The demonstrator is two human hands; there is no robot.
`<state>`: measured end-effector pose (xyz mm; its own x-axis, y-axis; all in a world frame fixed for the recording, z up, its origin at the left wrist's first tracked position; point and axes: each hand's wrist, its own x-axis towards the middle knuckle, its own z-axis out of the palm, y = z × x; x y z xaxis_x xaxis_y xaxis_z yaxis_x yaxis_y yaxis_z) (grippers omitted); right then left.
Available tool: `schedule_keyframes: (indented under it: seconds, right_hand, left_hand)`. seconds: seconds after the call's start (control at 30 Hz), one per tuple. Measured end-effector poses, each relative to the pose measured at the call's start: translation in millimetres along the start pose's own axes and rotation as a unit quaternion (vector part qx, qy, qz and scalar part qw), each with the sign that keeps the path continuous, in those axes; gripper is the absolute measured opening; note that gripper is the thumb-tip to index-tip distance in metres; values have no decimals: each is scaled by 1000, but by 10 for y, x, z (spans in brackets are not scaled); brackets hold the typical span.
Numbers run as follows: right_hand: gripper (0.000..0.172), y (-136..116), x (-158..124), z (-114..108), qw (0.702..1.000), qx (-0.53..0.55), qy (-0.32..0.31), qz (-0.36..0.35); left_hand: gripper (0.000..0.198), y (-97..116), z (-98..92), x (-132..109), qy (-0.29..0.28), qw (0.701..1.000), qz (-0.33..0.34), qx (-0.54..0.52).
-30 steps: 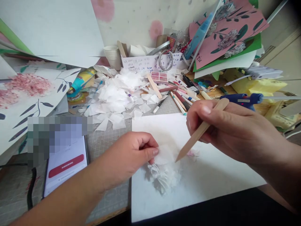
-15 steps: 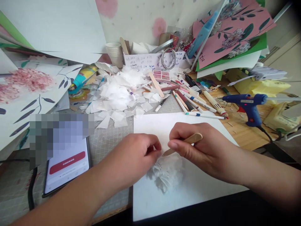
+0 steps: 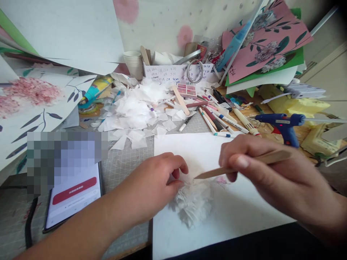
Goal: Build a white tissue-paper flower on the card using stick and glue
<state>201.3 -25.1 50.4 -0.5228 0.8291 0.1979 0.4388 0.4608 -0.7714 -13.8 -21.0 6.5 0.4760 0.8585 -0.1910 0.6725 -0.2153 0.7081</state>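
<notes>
Hand on the right side of the frame, the right hand, pinches a flat, pale wooden craft stick between thumb and fingers; the stick slants slightly, its pointed tip aimed left towards the centre of the frame. The left hand, at the centre, has thumb and forefinger curled at the upper left edge of a white, ruffled clump of thin paper. Whether those fingers grip a bit of the paper, I cannot tell. The clump sits just below the centre, on a plain white sheet, with the stick's tip near its upper edge. A small pink scrap lies near the clump's upper right.

Behind the hands, left of the upper centre, is a loose heap of white, translucent paper pieces, some spread over a grey gridded cutting mat. Mixed markers and pencils lie right of it, below a small pink compartmented case. A blue glue gun rests at the right on the wooden desk. At the lower left lies a smartphone, its screen lit and partly pixelated, with a black cable beside it.
</notes>
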Motion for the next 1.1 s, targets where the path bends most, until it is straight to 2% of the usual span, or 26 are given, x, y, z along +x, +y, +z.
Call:
schedule_keyframes:
  seconds: [0.07, 0.17, 0.37, 0.6, 0.83, 0.9, 1.03, 1.1]
  right_hand:
    - [28, 18, -24, -54, 999, 7, 42, 16]
    - [29, 41, -48, -62, 999, -22, 29, 26]
    - [30, 52, -75, -12, 999, -22, 9, 38]
    - [26, 56, -40, 70, 997, -3, -46, 54]
    - [27, 85, -26, 30, 997, -32, -43, 51]
    - [28, 71, -17, -37, 998, -45, -13, 44]
    - [26, 131, 166, -221, 989, -106, 100, -10]
    - [29, 242, 377, -292, 981, -159, 91, -61]
  left_hand:
    - [27, 11, -12, -10, -2, 1000, 9, 1]
    - [37, 26, -33, -23, -28, 999, 41, 6]
    - [20, 36, -93, 1, -59, 998, 27, 6]
    - [19, 24, -120, 1, -75, 997, 27, 8]
    - [17, 1, -123, 1, -88, 996, 33, -3]
    - [17, 2, -125, -4, -87, 996, 31, -6]
    - [17, 1, -109, -29, -77, 996, 32, -31]
    - [19, -6, -96, -35, -72, 996, 31, -34]
